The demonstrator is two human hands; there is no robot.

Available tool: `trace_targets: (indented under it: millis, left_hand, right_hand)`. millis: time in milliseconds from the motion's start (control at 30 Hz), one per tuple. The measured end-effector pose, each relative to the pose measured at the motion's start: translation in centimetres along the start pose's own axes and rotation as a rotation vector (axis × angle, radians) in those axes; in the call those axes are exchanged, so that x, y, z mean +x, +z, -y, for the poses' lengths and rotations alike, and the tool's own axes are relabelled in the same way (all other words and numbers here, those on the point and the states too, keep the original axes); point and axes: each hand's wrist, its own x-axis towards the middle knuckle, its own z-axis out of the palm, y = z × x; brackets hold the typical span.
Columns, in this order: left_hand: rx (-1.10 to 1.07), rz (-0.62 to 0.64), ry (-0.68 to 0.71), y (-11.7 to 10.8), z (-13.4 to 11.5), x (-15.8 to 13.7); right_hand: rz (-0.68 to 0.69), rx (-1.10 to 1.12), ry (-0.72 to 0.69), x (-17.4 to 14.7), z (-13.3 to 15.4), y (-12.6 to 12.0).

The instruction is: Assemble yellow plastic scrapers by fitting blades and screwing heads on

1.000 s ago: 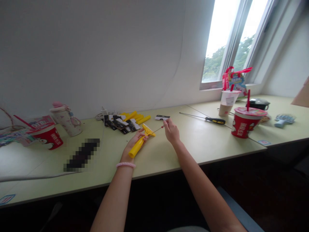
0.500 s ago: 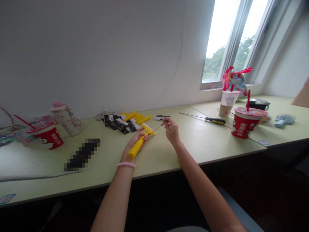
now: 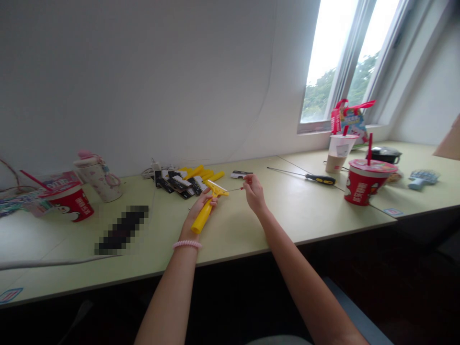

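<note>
My left hand (image 3: 196, 210) is closed round a yellow scraper (image 3: 203, 216) with a thick round handle and a wide T-shaped head. The handle's end points toward me, and a pale strip shows along the head. My right hand (image 3: 253, 194) pinches a small thin-shafted screwdriver (image 3: 235, 189) with some red near the fingers; most of its handle is hidden. The shaft reaches left to the scraper's head, but I cannot tell whether its tip sits in a screw. Behind my left hand lie black-and-white cards (image 3: 179, 184) and several more yellow handles (image 3: 212, 178).
A long screwdriver (image 3: 321, 179) with a black-and-yellow handle lies to the right, near a red cup (image 3: 368, 184) and a clear drink cup (image 3: 338, 155). To the left are another red cup (image 3: 77, 203), a tumbler (image 3: 100, 179) and a pixelated dark object (image 3: 122, 230).
The scraper's head has turned and shifted slightly left in my left hand. The screwdriver's shaft now lies nearly level instead of slanting. My right hand has barely moved.
</note>
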Motion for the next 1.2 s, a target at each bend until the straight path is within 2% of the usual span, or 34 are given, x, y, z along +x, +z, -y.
trace_targets:
  millis: [133, 267, 400, 633, 733, 800, 867, 1033, 1200]
  left_hand:
    - [0.029, 0.013, 0.012, 0.1, 0.2, -0.2]
    - [0.078, 0.020, 0.019, 0.1, 0.4, -0.2]
    - [0.108, 0.024, 0.019, 0.0, 0.4, -0.1]
    - [0.157, 0.011, 0.000, -0.6, 0.4, 0.6]
    - [0.176, 0.005, 0.015, -0.9, 0.5, 0.8]
    - [0.182, 0.003, 0.024, -0.8, 0.5, 0.8]
    - [0.192, -0.001, 0.022, -0.7, 0.5, 0.6]
    - [0.210, -0.002, 0.008, 0.0, 0.4, -0.1]
    - [0.209, 0.017, 0.000, 0.0, 0.4, -0.2]
  right_hand:
    - [-0.009, 0.033, -0.063, 0.1, -0.2, 0.2]
    - [-0.046, 0.062, -0.017, 0.0, 0.0, 0.0]
    - [-0.103, -0.059, 0.039, -0.1, 0.3, -0.4]
    - [-0.020, -0.383, 0.137, -0.5, 0.5, -0.7]
    - [0.053, -0.326, 0.031, -0.4, 0.4, -0.6]
    - [0.063, -0.250, -0.086, -0.3, 0.4, -0.5]
    - [0.057, -0.203, -0.143, -0.3, 0.6, -0.4]
    - [-0.029, -0.265, 0.000, -0.5, 1.2, -0.7]
    - [0.041, -0.383, 0.111, -0.5, 1.0, -0.8]
